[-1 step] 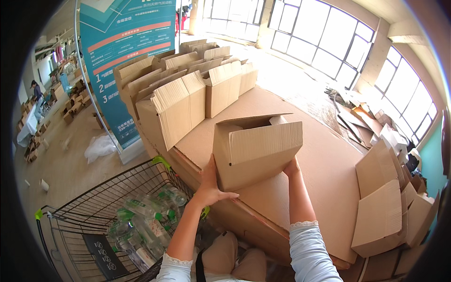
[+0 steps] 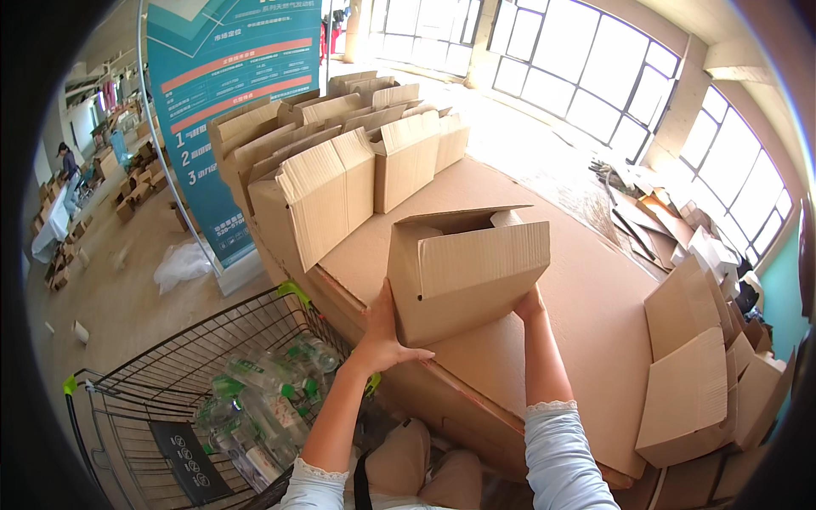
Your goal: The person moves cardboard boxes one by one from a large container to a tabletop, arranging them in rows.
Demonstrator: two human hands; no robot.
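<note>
A brown cardboard box [image 2: 472, 276] with its top flaps raised stands slightly tilted between my two hands, over the near edge of a large cardboard-covered surface [image 2: 586, 357]. My left hand [image 2: 381, 338] presses its fingers along the box's left side, the thumb stretched out toward the surface's edge. At the lower right side, my right hand [image 2: 530, 304] grips the box, and some of its fingers are hidden behind it. The inside of the box shows only as a dark gap between the flaps.
Rows of open cardboard boxes [image 2: 327, 191] stand at the far left of the surface. More boxes [image 2: 684, 395] lean at the right. A wire cart [image 2: 110, 399] of plastic bottles [image 2: 263, 391] is at the lower left, near a teal banner [image 2: 229, 127]. A person [image 2: 68, 166] is far left.
</note>
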